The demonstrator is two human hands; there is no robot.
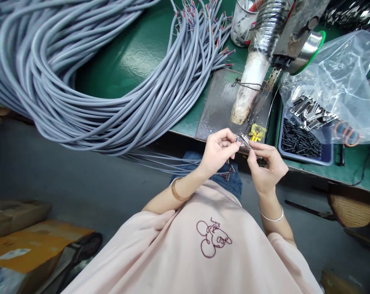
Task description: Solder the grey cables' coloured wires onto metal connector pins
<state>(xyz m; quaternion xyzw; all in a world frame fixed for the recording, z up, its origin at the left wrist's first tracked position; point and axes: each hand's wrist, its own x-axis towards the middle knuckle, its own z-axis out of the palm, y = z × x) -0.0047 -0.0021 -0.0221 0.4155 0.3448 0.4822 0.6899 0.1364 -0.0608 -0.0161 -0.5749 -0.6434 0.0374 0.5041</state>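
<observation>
My left hand (217,150) is closed in a pinch on thin colored wires at a cable's end. Between thumb and fingers, my right hand (266,163) grips a small metal multi-pin connector (246,142), tilted toward the left hand. The wire ends and the connector are close together; whether they touch is too small to tell. Just beyond my fingers lies a yellow piece (257,131) on the worktop's edge. The soldering iron (263,98) slants down above it, beside a foil-wrapped tube with a white end (249,87). More connectors (229,173) on grey cables hang over my lap.
A big bundle of grey cables (120,110) with stripped ends covers the green table (142,53) at left. A solder spool (310,53) hangs by the iron. A blue tray (327,157) of black sleeves, a plastic bag (341,73) and metal parts (313,112) are at right.
</observation>
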